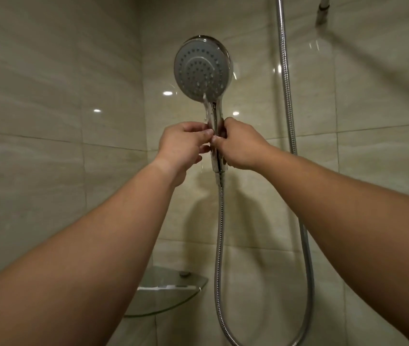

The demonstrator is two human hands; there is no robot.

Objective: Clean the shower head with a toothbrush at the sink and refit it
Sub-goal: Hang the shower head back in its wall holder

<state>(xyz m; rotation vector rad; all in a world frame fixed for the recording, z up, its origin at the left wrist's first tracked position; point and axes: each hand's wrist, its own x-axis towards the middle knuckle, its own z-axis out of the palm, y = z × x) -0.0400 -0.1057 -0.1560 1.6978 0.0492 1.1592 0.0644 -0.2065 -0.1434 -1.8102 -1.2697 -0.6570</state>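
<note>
The shower head [200, 68] is chrome with a round grey spray face, held upright against the tiled corner, its face turned toward me and beaded with water drops. My left hand [182, 146] pinches the chrome handle from the left. My right hand [241, 146] grips the same handle from the right. A metal hose [221, 233] hangs from the handle's lower end, loops down out of the frame and climbs back up on the right. No toothbrush or sink is in view.
Glossy beige wall tiles [49, 121] surround the shower corner. A glass corner shelf [166, 290] sits low under my left forearm. A chrome pipe end [323, 10] shows at the top right.
</note>
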